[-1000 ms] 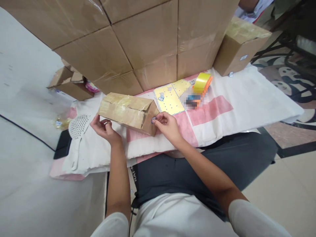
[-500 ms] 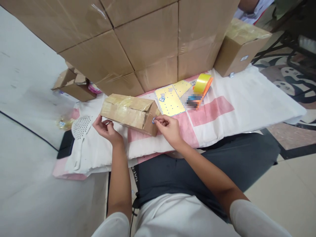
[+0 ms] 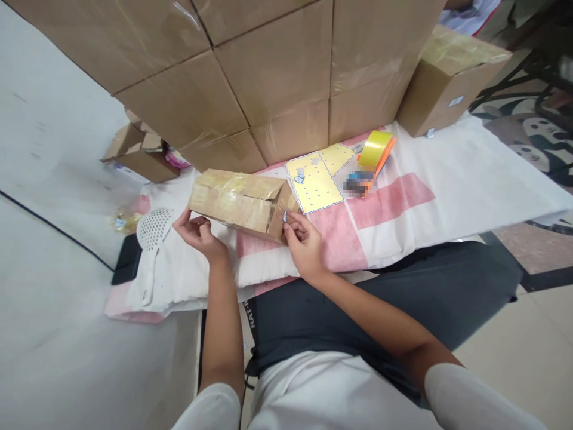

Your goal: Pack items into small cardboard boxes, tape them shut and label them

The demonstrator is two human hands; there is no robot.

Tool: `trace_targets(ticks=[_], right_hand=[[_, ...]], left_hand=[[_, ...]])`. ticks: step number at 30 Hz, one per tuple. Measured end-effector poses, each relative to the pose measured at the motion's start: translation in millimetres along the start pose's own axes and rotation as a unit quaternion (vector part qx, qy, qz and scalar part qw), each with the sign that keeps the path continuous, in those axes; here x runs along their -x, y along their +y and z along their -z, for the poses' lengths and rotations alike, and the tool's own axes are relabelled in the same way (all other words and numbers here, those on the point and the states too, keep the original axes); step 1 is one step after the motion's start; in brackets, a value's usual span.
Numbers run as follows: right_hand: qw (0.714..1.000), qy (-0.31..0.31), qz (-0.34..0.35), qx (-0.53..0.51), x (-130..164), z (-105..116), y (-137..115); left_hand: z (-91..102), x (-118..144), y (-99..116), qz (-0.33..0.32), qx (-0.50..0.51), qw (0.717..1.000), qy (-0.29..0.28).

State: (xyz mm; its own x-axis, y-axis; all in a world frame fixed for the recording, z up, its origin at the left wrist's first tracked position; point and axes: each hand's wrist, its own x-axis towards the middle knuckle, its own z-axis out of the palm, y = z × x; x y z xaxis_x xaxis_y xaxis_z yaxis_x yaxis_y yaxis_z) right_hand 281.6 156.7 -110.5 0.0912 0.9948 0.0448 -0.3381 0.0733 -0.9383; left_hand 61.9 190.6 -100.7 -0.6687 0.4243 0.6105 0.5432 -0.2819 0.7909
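Fingertips of right hand (image 3: pixel 304 243) pinch small sticker (image 3: pixel 285 217) at end face of taped box (image 3: pixel 239 202) on white cloth (image 3: pixel 447 179); left hand (image 3: pixel 199 232) loosely curled at opp. end, barely touching; risk: box slides, sticker lands crooked.

Both forearms reach forward, left hand (image 3: pixel 199 230) loosely curled, right hand (image 3: pixel 303 239) pinching its fingertips.

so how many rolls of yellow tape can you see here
1. The yellow tape roll sits in an orange dispenser on the white and pink cloth, beyond the right hand. Others may be hidden behind boxes.
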Motion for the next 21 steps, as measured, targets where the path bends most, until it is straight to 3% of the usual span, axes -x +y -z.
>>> trace_targets(ticks=[13,21], right_hand=[[1.000,-0.010,-0.018,0.006,0,-1,-5],[0.993,-0.027,-0.074,-0.084,-10,0,-9]], left_hand=[[-0.9,0,1,-0.005,0.014,1.000,0.000],[0.6,1,3,-0.015,0.027,1.000,-0.001]])
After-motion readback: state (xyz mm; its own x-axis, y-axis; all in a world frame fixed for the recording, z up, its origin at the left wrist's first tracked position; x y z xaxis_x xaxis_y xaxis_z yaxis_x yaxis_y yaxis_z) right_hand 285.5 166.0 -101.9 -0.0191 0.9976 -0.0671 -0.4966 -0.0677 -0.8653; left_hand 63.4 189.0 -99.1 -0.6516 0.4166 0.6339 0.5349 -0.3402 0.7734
